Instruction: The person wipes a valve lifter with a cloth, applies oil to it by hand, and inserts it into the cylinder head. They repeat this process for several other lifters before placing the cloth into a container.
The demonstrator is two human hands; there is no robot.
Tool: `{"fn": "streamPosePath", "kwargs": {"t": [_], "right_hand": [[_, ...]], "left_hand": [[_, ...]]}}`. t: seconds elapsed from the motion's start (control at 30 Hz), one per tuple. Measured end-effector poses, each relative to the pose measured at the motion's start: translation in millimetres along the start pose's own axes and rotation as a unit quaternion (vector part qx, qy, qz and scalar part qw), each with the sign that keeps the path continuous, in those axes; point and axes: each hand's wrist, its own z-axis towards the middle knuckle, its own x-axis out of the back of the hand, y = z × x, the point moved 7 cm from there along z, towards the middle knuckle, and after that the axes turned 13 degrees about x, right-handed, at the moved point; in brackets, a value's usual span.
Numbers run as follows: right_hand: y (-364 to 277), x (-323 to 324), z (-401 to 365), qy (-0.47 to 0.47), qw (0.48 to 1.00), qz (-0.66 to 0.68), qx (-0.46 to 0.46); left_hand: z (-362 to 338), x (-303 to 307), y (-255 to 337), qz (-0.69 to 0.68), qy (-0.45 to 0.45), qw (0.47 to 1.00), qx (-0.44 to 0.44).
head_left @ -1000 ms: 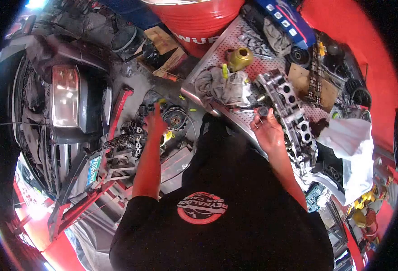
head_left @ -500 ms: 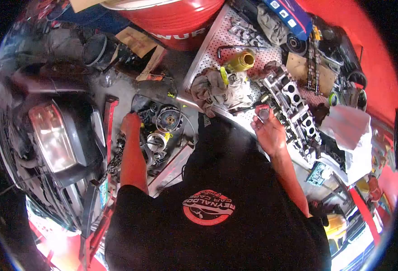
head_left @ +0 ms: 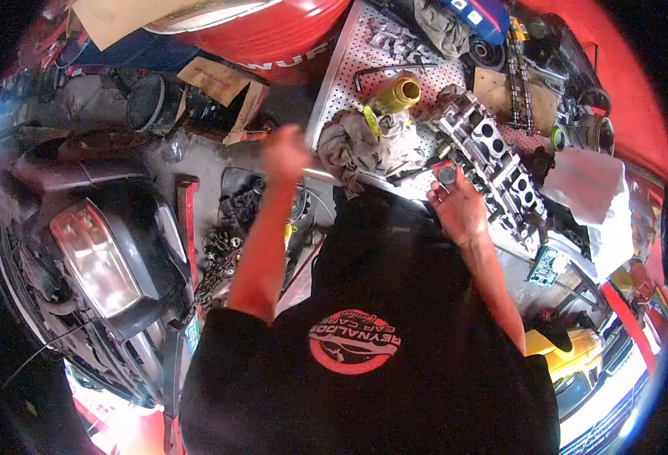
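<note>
My right hand (head_left: pixel 459 203) grips a small, round grey metal valve lifter (head_left: pixel 447 176) between thumb and fingers, close to the left side of the cylinder head (head_left: pixel 493 163). Smeared by motion, my left hand (head_left: pixel 284 154) is off the left edge of the perforated metal table (head_left: pixel 339 72); its fingers and anything in them cannot be made out. Below that forearm, dark engine parts and a chain (head_left: pixel 216 265) lie partly hidden. A crumpled grey rag (head_left: pixel 349 148) and a yellow bottle (head_left: pixel 396 94) lie on the table between my hands.
Camshafts (head_left: pixel 521 91) rest on cardboard behind the cylinder head. A white plastic bag (head_left: pixel 595 201) hangs at the right. A red drum (head_left: pixel 273 42) and an open cardboard box (head_left: pixel 216 82) stand beyond my left hand. Car headlight (head_left: pixel 95 258) at far left.
My left hand has risen from the engine parts at the lower left and swung up and right toward the table. My right hand still holds the valve lifter near the cylinder head.
</note>
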Motion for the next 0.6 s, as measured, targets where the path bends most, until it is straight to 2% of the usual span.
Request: {"fn": "streamPosePath", "kwargs": {"t": [0.03, 0.07, 0.1, 0.13, 0.2, 0.3, 0.33, 0.37, 0.4, 0.47, 0.5, 0.53, 0.6], "right_hand": [[1, -3, 0, -0.001, 1.000, -0.001, 0.000], [0, -6, 2, -0.004, 1.000, -0.004, 0.002], [-1, -7, 1, 0.003, 1.000, -0.015, 0.004], [-2, -8, 0, 0.002, 1.000, -0.017, 0.007], [-3, -8, -2, 0.001, 1.000, -0.021, 0.011], [-9, 5, -8, 0.027, 0.999, -0.005, 0.028], [-11, 9, -9, 0.032, 0.999, 0.007, 0.036], [-14, 12, -11, 0.053, 0.997, 0.019, 0.043], [-17, 15, -12, 0.060, 0.997, 0.022, 0.050], [-21, 22, -11, 0.072, 0.995, 0.022, 0.059], [-19, 23, -10, 0.088, 0.994, 0.024, 0.053], [-18, 20, -6, 0.072, 0.996, 0.018, 0.050], [-13, 12, -1, 0.037, 0.999, 0.006, 0.039]], "left_hand": [[-4, -8, 61, 0.042, -0.068, 0.997, -0.021], [-6, -15, 115, 0.078, -0.137, 0.983, -0.090], [-15, -47, 126, 0.047, -0.101, 0.974, -0.196], [-15, -62, 143, 0.080, -0.125, 0.966, -0.211], [-7, -113, 136, 0.146, -0.208, 0.951, -0.175], [8, -111, 114, 0.022, -0.236, 0.970, -0.051], [19, -76, 108, -0.140, -0.109, 0.983, -0.052], [27, -59, 86, -0.243, -0.082, 0.966, 0.036], [36, -51, 47, -0.225, -0.050, 0.972, 0.054], [41, -27, -26, 0.022, -0.063, 0.994, 0.085], [43, -14, -63, 0.144, -0.075, 0.983, 0.088], [33, 15, -75, 0.239, 0.017, 0.971, 0.000], [26, 34, -118, 0.342, 0.008, 0.930, 0.132]]}}
